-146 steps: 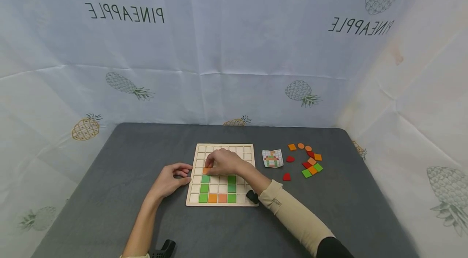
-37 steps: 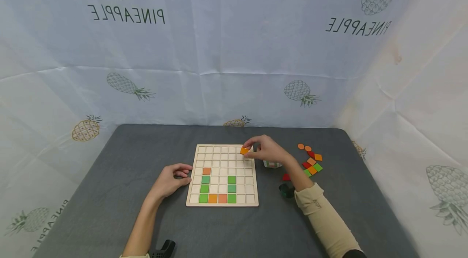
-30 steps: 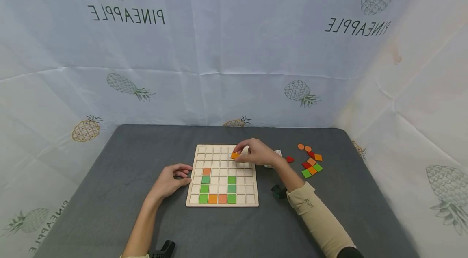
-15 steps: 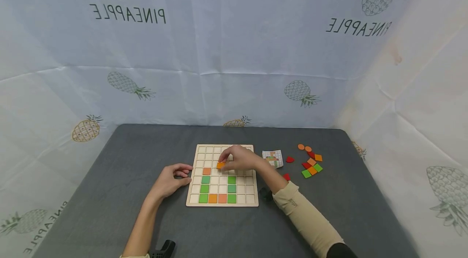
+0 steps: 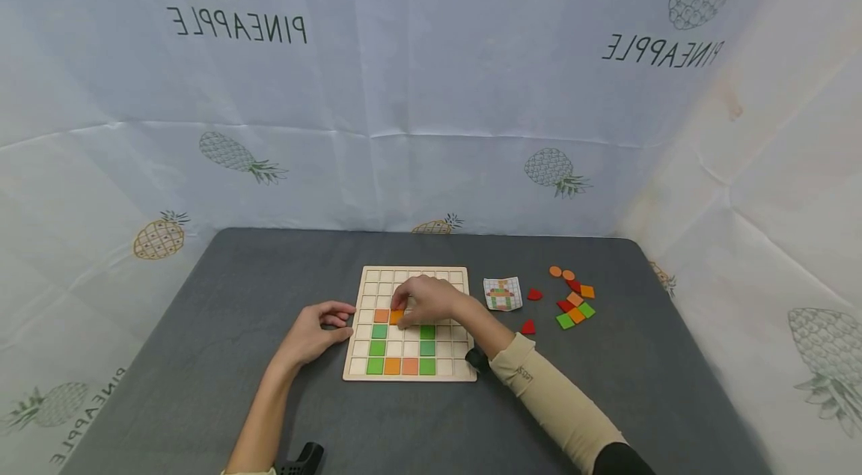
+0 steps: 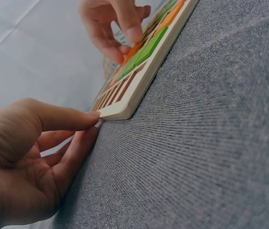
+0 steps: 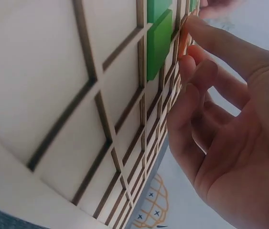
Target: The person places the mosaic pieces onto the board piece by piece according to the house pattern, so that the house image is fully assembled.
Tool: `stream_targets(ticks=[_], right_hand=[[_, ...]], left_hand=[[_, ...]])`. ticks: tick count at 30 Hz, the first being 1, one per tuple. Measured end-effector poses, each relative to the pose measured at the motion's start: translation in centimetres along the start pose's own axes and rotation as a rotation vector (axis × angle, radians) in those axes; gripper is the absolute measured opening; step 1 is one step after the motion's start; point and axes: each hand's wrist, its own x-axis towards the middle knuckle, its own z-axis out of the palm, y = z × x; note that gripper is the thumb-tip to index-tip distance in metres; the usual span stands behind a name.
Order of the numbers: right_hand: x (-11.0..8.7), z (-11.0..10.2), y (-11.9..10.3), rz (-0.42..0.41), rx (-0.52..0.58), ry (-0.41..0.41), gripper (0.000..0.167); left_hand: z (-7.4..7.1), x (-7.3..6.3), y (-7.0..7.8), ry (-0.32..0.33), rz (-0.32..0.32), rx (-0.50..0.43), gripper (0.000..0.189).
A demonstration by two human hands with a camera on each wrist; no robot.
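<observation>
A wooden grid board (image 5: 444, 374) lies on the grey table with green and orange square tiles set in some cells. My left hand (image 5: 315, 333) is at its left edge; in the left wrist view, the left hand (image 6: 34, 157) pinches the board's rim between thumb and fingers. My right hand (image 5: 431, 299) reaches over the board and pinches an orange square tile (image 5: 396, 317) between thumb and fingers. That tile is right at a cell beside a seated orange tile (image 5: 381, 316). The right wrist view shows the orange tile (image 7: 184, 40) mostly covered by fingertips, beyond a green tile (image 7: 159, 45).
A small pattern card (image 5: 502, 295) lies right of the board. Beyond it are a loose group of green tiles (image 5: 565, 321), orange round pieces (image 5: 555, 271) and red pieces (image 5: 528, 327). A black device (image 5: 306, 456) sits near my left forearm. A pineapple-print cloth (image 5: 417, 86) hangs behind the table.
My right hand set one orange tile in a cell, then brought another orange tile from the right, moving left and nearer across the board to the neighbouring cell. My left hand has stayed put.
</observation>
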Motion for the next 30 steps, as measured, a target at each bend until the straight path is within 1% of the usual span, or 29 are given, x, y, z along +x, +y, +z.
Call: stream_targets(ticks=[11, 18, 24, 27, 30], right_hand=[[-0.3, 0.3, 0.0, 0.011, -0.021, 0.028, 0.018], [-0.5, 0.3, 0.1, 0.013, -0.024, 0.040, 0.019], [-1.5, -0.6, 0.4, -0.018, 0.021, 0.050, 0.022], [-2.2, -1.3, 0.9, -0.052, 0.051, 0.064, 0.024], [-3.1, -2.1, 1.6, -0.063, 0.067, 0.086, 0.027]], left_hand=[[0.0, 0.0, 0.0, 0.000, 0.007, 0.009, 0.038], [0.1, -0.1, 0.2, 0.006, -0.004, 0.007, 0.038], [0.1, -0.1, 0.2, 0.003, -0.003, 0.008, 0.038], [0.1, -0.2, 0.3, 0.002, -0.001, 0.008, 0.038], [0.1, -0.2, 0.4, 0.000, -0.002, 0.010, 0.038]])
